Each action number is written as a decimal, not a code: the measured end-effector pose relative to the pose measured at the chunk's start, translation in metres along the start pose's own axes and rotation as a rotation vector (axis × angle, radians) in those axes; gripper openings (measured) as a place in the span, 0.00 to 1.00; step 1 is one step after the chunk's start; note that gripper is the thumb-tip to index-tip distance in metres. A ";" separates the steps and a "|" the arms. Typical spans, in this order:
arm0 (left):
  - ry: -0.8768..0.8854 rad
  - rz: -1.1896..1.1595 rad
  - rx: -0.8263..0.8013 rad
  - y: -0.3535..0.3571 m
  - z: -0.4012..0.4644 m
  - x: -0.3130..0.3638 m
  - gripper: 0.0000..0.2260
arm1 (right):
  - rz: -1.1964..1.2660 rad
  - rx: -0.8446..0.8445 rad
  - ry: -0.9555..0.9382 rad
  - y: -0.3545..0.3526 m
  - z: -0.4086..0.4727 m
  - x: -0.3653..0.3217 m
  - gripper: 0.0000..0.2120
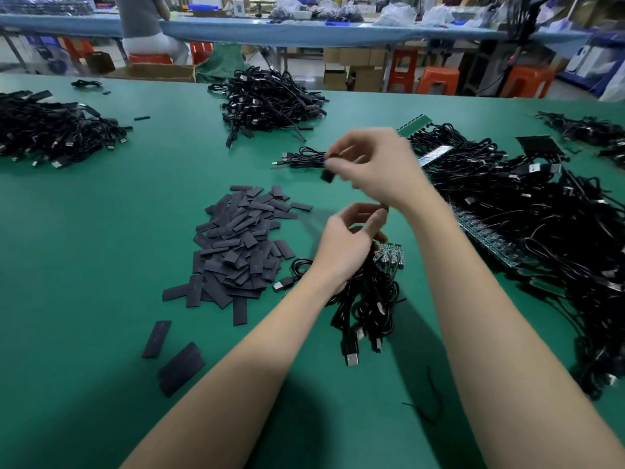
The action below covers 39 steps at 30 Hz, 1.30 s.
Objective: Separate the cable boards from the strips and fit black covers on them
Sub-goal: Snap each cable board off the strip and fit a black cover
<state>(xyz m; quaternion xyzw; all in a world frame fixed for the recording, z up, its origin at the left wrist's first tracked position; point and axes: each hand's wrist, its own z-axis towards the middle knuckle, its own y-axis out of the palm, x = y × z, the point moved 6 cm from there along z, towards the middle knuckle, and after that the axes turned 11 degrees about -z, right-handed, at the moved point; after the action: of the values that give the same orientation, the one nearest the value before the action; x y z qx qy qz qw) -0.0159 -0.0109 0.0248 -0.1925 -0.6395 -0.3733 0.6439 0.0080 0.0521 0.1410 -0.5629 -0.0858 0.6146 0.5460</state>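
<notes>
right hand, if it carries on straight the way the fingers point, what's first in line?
The right hand points left and away, fingers blurred. First in line looks like the small loose cable by its fingertips; past that, the big cable pile. Height over the table is unclear.

Orange stools (436, 81) stand beyond the green counter (101, 231). Cardboard boxes (351, 67) sit under a blue bench (304, 33). A person (143, 25) sits there.

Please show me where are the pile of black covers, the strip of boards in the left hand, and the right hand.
pile of black covers (236, 245), head view, middle of the heap.
strip of boards (389, 253), head view, its green face.
right hand (382, 167), head view, back of hand.
</notes>
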 end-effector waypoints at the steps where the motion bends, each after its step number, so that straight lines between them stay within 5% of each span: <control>1: 0.016 -0.039 0.001 0.001 0.001 0.001 0.02 | 0.067 0.088 0.053 -0.014 -0.003 0.014 0.01; 5: 0.030 -0.105 0.003 -0.002 0.001 0.002 0.02 | 0.315 0.262 0.283 -0.033 -0.026 0.075 0.05; 15: 0.059 -0.108 -0.044 0.000 -0.003 0.006 0.04 | 1.096 -0.079 0.424 0.014 -0.053 0.108 0.10; 39: 0.029 -0.174 -0.115 0.001 -0.006 0.006 0.06 | 1.108 0.074 0.322 -0.004 -0.056 0.105 0.07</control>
<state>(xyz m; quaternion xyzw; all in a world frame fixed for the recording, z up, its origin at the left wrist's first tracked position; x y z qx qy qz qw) -0.0121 -0.0158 0.0300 -0.1674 -0.6219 -0.4665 0.6063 0.0783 0.1056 0.0611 -0.5908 0.3276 0.7178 0.1683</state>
